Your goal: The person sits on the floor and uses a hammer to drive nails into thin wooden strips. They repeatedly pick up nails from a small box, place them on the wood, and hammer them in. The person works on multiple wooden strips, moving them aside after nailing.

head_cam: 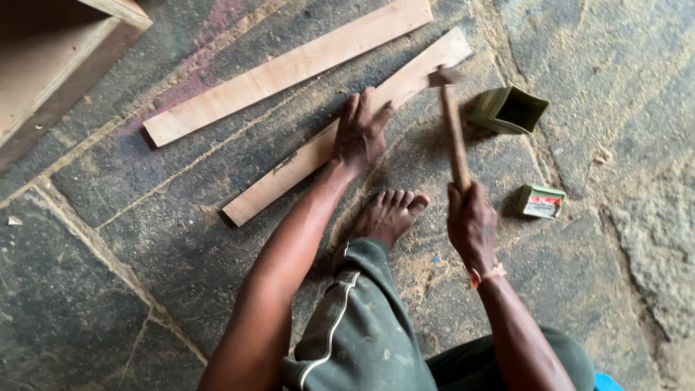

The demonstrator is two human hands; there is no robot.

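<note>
I sit on a stone floor [108, 289] dusted with sawdust, and I place everything else by the near plank [304, 156], the long pale strip of plywood that runs slantwise in front of me. Beyond that plank, at the upper left corner, stands an open wooden box [51, 65], well apart from it. Between the box and the near plank lies a second plank [282, 72], about parallel to it and not touching it. My left hand [360, 134] lies flat on the near plank close to its middle, fingers spread wide and pressing down, gripping nothing. My bare foot [389, 215] rests on the floor just on my side of the plank, below that hand, with my green trouser leg [362, 326] behind it. My right hand [470, 224] is closed tightly around the wooden handle of a hammer [455, 137], to the right of the plank. The hammer's metal head is at the plank's far right end; I cannot tell whether it touches the wood. Right of that end stands a small open green carton [510, 110], and nearer to me, beside my right hand, lies a smaller green and white box [541, 201].
</note>
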